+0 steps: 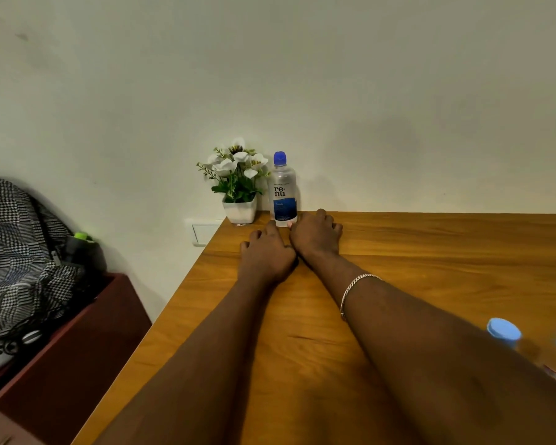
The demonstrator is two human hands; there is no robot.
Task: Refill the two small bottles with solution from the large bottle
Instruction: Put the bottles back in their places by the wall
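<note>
Blue-capped and clear, the big bottle point(283, 191) stands upright with its long axis vertical and its cap on. Both hands lie just in front of it, knuckles up, on the table point(430, 245). The right hand point(315, 234) is the nearer. Its thumb side sits right at the bottle's base, touching or barely off it, I cannot tell which. The left hand point(267, 252) rests a little further back from the bottle and to its left, pressed against the right hand. The fingers of both are loosely curled and hold nothing.

The bottle therefore lies straight ahead, slightly left of the right hand and slightly right of the left one. Either could close round its body from the side, and the right has the shorter way.

The small bottles point(504, 332) are well apart from the big bottle, nearer the person and to its right. They are blurred and have light blue caps on; I judge nothing poured yet. A plant point(238, 184) stands just left of the bottle, close enough that a grasp from that side might brush it.
</note>
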